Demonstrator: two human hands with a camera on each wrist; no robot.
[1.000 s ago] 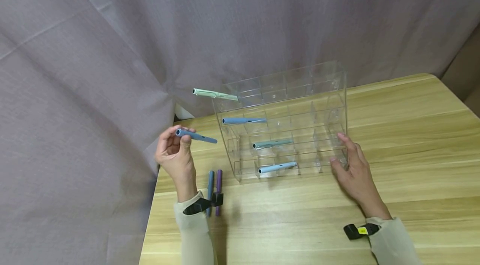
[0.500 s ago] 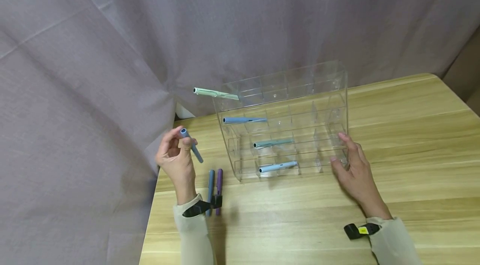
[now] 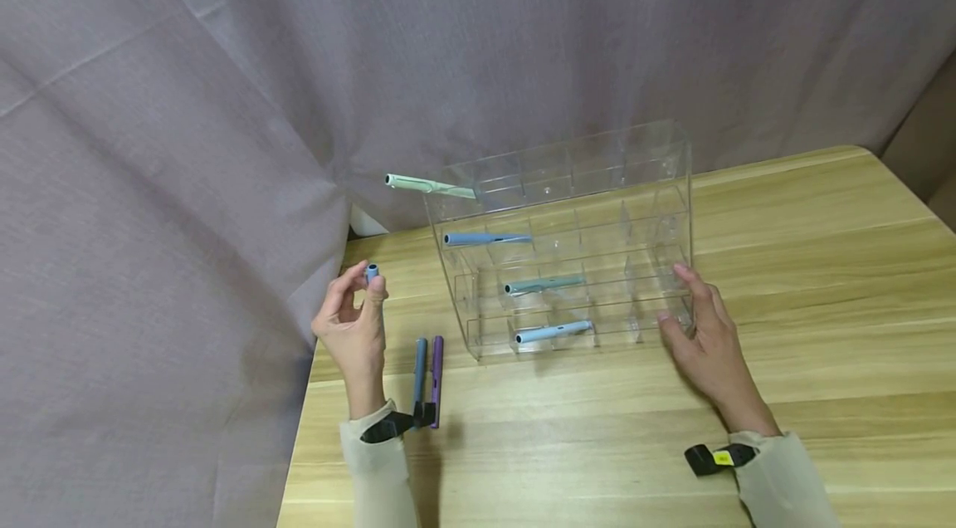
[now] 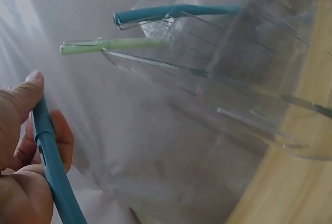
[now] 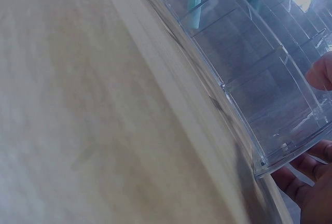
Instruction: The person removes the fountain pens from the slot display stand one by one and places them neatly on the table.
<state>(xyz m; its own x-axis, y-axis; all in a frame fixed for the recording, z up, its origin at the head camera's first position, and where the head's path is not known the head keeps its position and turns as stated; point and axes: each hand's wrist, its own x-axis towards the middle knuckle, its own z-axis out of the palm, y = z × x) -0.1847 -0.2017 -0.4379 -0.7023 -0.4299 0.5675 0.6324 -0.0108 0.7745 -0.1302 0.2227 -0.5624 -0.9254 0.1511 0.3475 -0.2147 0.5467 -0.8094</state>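
Note:
My left hand (image 3: 354, 337) pinches a blue pen (image 3: 372, 272) between thumb and fingers, left of a clear acrylic pen organizer (image 3: 478, 355). In the left wrist view, the held pen (image 4: 58, 182) runs along the fingers with its lower end out of frame. At the organizer's right front corner, my right hand (image 3: 705, 349) grips the side wall. The right wrist view has the thumb at the front and the fingers (image 5: 293, 182) outside the wall. Tiered compartments carry a mint-green pen (image 3: 418, 183), a blue pen (image 3: 466, 239), a grey-green pen (image 3: 534, 286) and a light-blue pen (image 3: 548, 333).
A blue-grey pen (image 3: 421, 362) and a purple pen (image 3: 437, 362) lie side by side on the wooden table (image 3: 582, 445), partly behind the left wrist camera (image 3: 423, 414). A grey curtain (image 3: 523, 38) hangs behind the table and on its left.
The held pen has turned from pointing right to pointing down, so its end now faces the head camera. My left hand has shifted slightly; the right hand keeps its place.

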